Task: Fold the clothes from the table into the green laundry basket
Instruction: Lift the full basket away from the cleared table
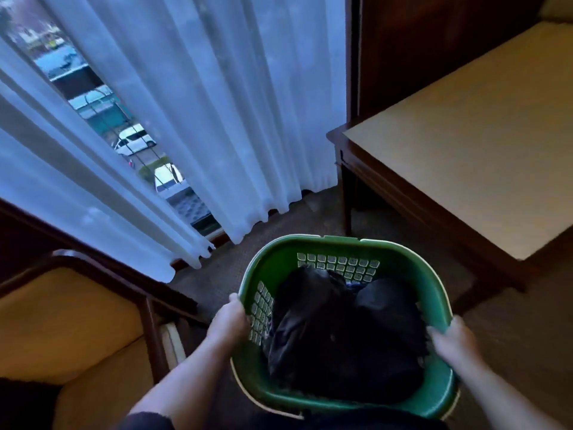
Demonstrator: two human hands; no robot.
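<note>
I carry the green laundry basket (409,268) in front of me, above the carpet. Dark clothes (344,336) fill it, bunched in a heap, with a bit of blue fabric showing between them. My left hand (229,321) grips the basket's left rim. My right hand (452,339) grips the right rim, fingers curled over the edge. The table (483,156) with a pale top and dark wood frame stands to the right, ahead of the basket, and nothing shows on the part of its top in view.
White sheer curtains (217,103) hang over a window ahead, with parked cars visible outside. A chair with a yellow seat and dark wood arms (62,321) stands at the lower left. Brown carpet (217,274) lies between chair, curtain and table.
</note>
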